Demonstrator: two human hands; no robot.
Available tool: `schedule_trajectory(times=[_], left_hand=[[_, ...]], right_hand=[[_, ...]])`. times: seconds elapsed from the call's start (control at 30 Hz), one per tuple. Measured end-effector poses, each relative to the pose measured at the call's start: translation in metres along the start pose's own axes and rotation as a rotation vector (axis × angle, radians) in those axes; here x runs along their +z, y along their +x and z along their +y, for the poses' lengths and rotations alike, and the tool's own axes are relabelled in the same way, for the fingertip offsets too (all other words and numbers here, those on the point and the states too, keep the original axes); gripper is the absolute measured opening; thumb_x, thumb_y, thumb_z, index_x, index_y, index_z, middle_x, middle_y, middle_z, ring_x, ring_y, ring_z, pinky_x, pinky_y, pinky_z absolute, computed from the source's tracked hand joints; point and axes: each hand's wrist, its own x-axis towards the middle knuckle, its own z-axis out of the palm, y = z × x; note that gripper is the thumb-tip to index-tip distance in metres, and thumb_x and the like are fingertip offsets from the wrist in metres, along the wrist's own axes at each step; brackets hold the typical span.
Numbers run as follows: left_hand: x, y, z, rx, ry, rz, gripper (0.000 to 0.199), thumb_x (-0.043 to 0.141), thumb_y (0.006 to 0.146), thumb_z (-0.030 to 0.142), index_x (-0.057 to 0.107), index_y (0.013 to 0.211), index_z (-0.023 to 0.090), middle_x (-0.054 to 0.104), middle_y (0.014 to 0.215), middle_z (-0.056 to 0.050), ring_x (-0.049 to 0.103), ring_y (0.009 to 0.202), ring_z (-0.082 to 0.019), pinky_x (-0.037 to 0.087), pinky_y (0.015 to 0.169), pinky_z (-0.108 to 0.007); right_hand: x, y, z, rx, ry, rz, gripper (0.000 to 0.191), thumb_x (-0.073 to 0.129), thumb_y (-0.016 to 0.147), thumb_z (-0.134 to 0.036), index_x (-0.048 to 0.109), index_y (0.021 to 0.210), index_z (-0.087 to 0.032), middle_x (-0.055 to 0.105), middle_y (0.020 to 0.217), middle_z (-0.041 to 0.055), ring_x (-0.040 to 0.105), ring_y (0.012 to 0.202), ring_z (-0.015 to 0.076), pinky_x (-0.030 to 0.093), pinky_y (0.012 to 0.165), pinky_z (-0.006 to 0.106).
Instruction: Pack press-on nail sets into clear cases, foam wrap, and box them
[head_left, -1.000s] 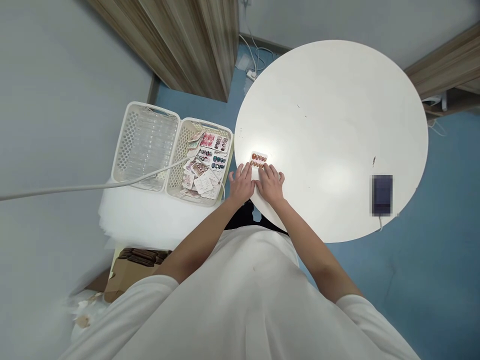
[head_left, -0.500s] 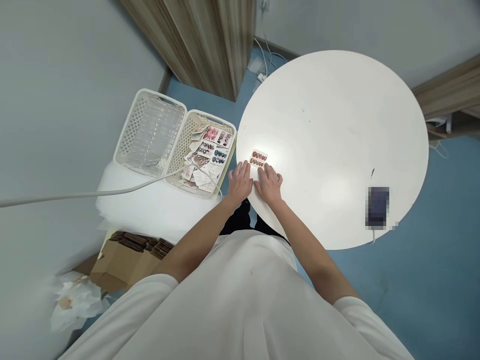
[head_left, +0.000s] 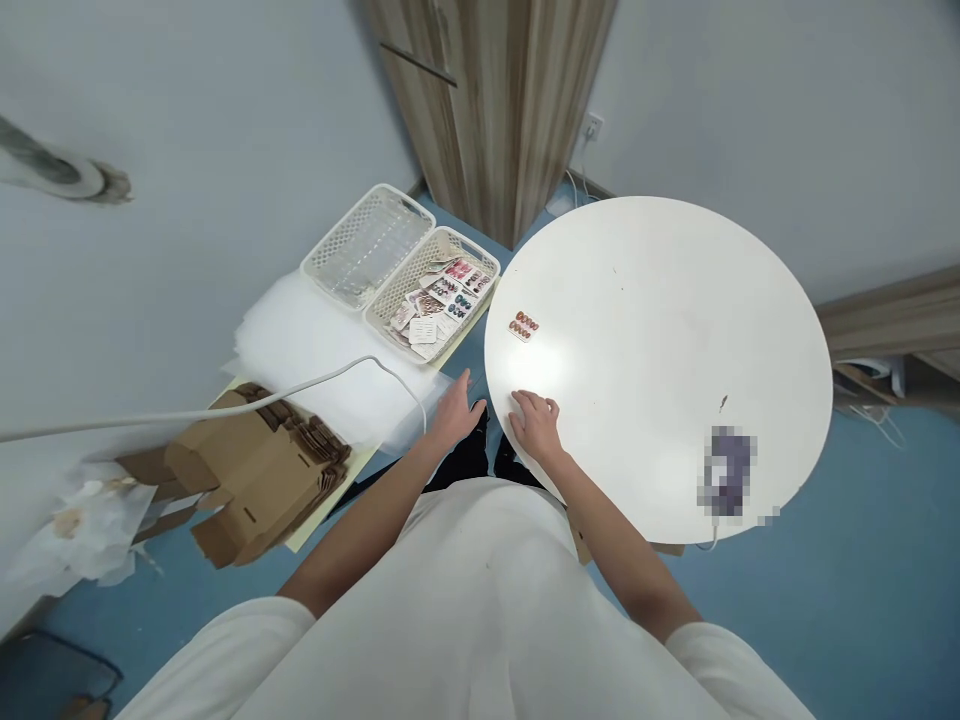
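A small card of brown-orange press-on nails (head_left: pixel 523 325) lies on the round white table (head_left: pixel 660 300), close to its left edge. My right hand (head_left: pixel 537 424) is over the table's near left edge, below the card and apart from it, fingers spread and holding nothing. Off the table, in the gap beside the white sheets, my left hand (head_left: pixel 453 412) has its thumb and fingers apart with nothing in them. The white basket (head_left: pixel 491 262) left of the table holds several nail cards (head_left: pixel 450 300).
A second basket (head_left: pixel 315 262) holds clear plastic pieces. White sheets (head_left: pixel 292 330) lie below it, with a cable (head_left: pixel 300 385) across them. Cardboard boxes (head_left: pixel 255 480) stand at lower left. A blurred dark object (head_left: pixel 731 470) is at the table's right.
Both hands have drawn back from the nail card; my left hand has left the table toward the left. The view has shifted, showing more of the boxes and wall.
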Motion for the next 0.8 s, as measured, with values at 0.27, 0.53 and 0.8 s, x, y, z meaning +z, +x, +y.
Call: schedule_trajectory(times=[0.27, 0.53, 0.8], left_hand=[[-0.016, -0.033, -0.022, -0.124, -0.296, 0.008, 0.055, 0.052, 0.082, 0.033, 0.035, 0.131, 0.016, 0.059, 0.115, -0.011, 0.061, 0.094, -0.017, 0.049, 0.083, -0.032], [-0.057, -0.054, -0.068, -0.079, -0.32, 0.131, 0.043, 0.054, 0.08, 0.031, 0.048, 0.121, 0.018, 0.061, 0.112, -0.009, 0.063, 0.091, -0.017, 0.051, 0.076, -0.029], [-0.1, -0.066, -0.12, -0.102, -0.362, 0.22, 0.041, 0.053, 0.081, 0.032, 0.05, 0.119, 0.018, 0.061, 0.113, -0.009, 0.062, 0.093, -0.019, 0.051, 0.078, -0.031]], right_hand=[[0.009, -0.017, -0.021, -0.156, 0.053, -0.133, 0.026, 0.039, 0.087, -0.022, 0.056, 0.106, -0.023, 0.067, 0.101, 0.004, 0.06, 0.093, 0.0169, 0.024, 0.099, 0.044], [0.022, 0.025, -0.068, -0.262, 0.033, -0.136, 0.026, 0.039, 0.087, -0.024, 0.059, 0.103, -0.023, 0.069, 0.095, 0.0031, 0.064, 0.082, 0.0163, 0.033, 0.094, 0.041], [0.03, 0.071, -0.131, -0.333, -0.048, -0.124, 0.029, 0.041, 0.086, -0.026, 0.06, 0.106, -0.018, 0.068, 0.099, 0.0069, 0.064, 0.082, 0.0173, 0.038, 0.089, 0.038]])
